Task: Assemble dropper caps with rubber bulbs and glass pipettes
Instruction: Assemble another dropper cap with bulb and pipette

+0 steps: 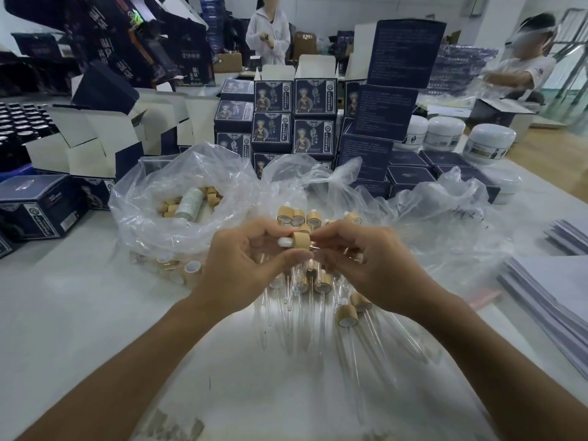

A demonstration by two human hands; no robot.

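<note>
Both hands worked just above the tabletop (95, 313), over a scatter of finished and unfinished parts. The left hand (241, 265) pinched a wooden dropper cap (301, 240) between thumb and curled fingers, its white rubber bulb (285, 242) already seated and poking out toward the left. The right hand (372, 265) met the cap's open side with fingers curled in a pinch; what they held was mostly hidden, though a thin glint at the cap mouth suggested the top of a glass pipette (315, 246). Step in hand, as judged: feeding the pipette into the cap collar. To do it well, the cap wanted holding by its wooden wall and not the bulb, so a squeeze would not push the seat askew; the glass wanted gripping close to its upper end and pushing straight along the cap's axis, with a slight twist, never levered sideways, since thin glass would likely snap. More caps (296, 218) lay just beyond the hands beside an open plastic bag (152, 198), and loose pipettes (359, 342) lay below them nearer the person. Stacked dark boxes (315, 97) stood well behind.
</note>
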